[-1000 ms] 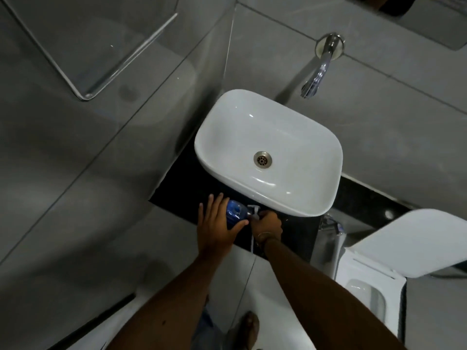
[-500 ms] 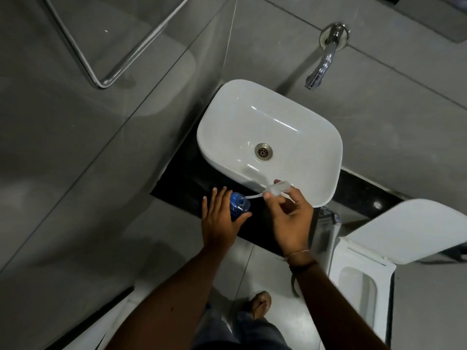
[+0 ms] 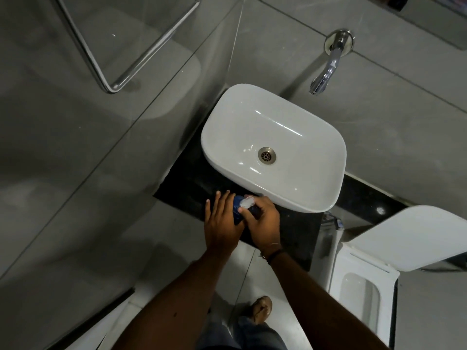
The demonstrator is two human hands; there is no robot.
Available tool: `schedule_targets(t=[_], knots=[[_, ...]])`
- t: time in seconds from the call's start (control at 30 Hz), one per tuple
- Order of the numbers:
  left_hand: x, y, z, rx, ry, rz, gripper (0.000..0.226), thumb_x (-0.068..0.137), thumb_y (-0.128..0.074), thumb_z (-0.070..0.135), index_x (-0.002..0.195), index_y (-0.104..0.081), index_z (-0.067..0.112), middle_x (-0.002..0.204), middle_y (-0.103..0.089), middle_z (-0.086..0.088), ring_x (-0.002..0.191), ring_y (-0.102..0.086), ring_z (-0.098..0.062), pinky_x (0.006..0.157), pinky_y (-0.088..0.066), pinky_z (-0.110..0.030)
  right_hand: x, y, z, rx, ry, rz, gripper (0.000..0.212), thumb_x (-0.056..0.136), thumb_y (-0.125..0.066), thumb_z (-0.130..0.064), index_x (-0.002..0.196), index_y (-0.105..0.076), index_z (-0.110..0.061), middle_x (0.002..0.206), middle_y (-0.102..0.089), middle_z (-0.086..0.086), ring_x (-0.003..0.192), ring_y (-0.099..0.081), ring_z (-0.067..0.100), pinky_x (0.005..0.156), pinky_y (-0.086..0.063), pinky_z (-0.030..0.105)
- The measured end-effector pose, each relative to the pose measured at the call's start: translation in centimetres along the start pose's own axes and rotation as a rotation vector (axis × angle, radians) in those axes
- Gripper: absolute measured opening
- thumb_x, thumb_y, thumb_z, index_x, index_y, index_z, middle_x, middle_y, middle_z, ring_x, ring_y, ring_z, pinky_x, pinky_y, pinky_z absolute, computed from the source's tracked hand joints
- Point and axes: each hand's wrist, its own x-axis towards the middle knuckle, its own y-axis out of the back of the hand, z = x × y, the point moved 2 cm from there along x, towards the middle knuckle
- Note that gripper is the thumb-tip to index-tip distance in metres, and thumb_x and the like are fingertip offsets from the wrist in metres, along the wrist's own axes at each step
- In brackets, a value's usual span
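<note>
Bottle work at the front edge of the black counter (image 3: 187, 188), just before the near rim of the white basin (image 3: 318, 195). The blue bottle (image 3: 237, 213) stands on the counter between both hands, close against the basin's outer wall; whether it touches cannot be told. The left hand (image 3: 221, 224) cups the bottle's left side, fingers fairly straight and close together, pointing toward the basin, thumb hooked round the near side. The right hand (image 3: 264, 223) sits over the bottle's top, fingers curled over the white pump cap (image 3: 246, 202), thumb against it, pinching the cap. A dark cord band circles the right wrist. The drain (image 3: 266, 154) sits mid-basin. The chrome tap (image 3: 326, 72) juts from the grey wall above the far rim. The toilet (image 3: 353, 281) is to the right, its lid (image 3: 417, 238) raised. One foot (image 3: 262, 308) is on the pale floor.
</note>
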Motion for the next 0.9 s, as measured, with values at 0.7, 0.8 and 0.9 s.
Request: schedule_targets(t=[0.7,0.8,0.9], knots=[[-0.1,-0.5,-0.3,0.003,-0.012,0.051,0.059,0.095,-0.052,0.042,0.139,-0.057,0.004,0.144,-0.061,-0.014,0.144,-0.045,-0.032,0.119,-0.034,-0.059,-0.6,1.4,0.7,-0.153,0.051,-0.117,0.067,0.062,-0.094,-0.039,0.123,-0.067,-0.028,0.124,-0.062,-0.003,0.122,-0.053,0.016,0.109,-0.048,0.030],[0.0,-0.5,-0.3,-0.010,0.004,0.058,0.060,0.091,-0.046,0.037,0.140,-0.057,0.004,0.144,-0.061,-0.014,0.145,-0.045,-0.031,0.120,-0.031,-0.058,-0.3,1.8,0.8,-0.100,0.028,0.051,0.041,0.057,-0.095,-0.037,0.079,-0.062,-0.028,0.094,-0.065,0.005,0.095,-0.061,0.028,0.083,-0.055,0.045],[0.0,-0.6,-0.4,-0.009,0.005,0.042,0.067,0.093,-0.050,0.051,0.141,-0.056,0.004,0.146,-0.060,-0.012,0.146,-0.043,-0.029,0.121,-0.030,-0.056,-0.3,2.0,1.2,-0.096,0.036,-0.040,0.061,0.055,-0.095,-0.042,0.107,-0.068,-0.025,0.113,-0.065,0.000,0.109,-0.059,0.020,0.095,-0.053,0.032]])
